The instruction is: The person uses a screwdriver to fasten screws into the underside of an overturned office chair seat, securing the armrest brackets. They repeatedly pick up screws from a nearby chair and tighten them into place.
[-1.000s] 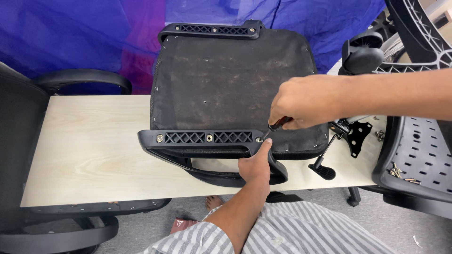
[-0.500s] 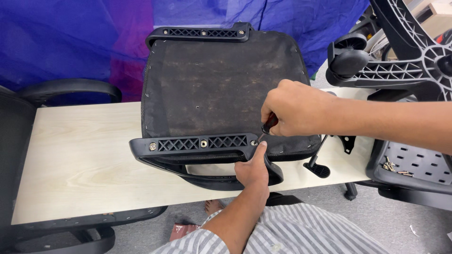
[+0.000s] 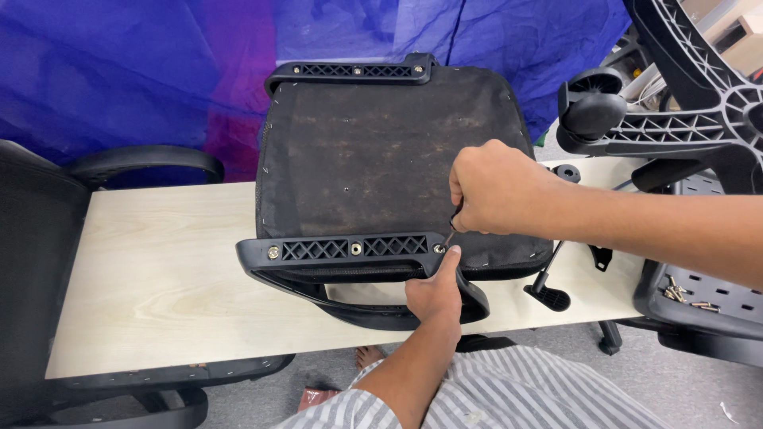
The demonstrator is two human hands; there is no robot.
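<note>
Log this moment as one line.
left hand steadies armrest | right hand holds tool at bracket screw | upturned chair seat on table

Seat underside [image 3: 381, 159]: black cloth, matt, rough, dusty brown stains, small metal staples along edge. Near armrest [image 3: 350, 262]: black plastic, slight sheen, lattice-moulded bracket, shiny metal bolts. Far armrest bracket [image 3: 354, 71]: same black plastic. Tabletop [image 3: 159, 270]: pale wood-grain board, smooth, matt. Backdrop [image 3: 159, 71]: blue sheet, crinkled, faintly glossy. Chair base [image 3: 683, 103]: black plastic, semi-gloss. Shirt [image 3: 509, 397]: striped woven cloth.
</note>
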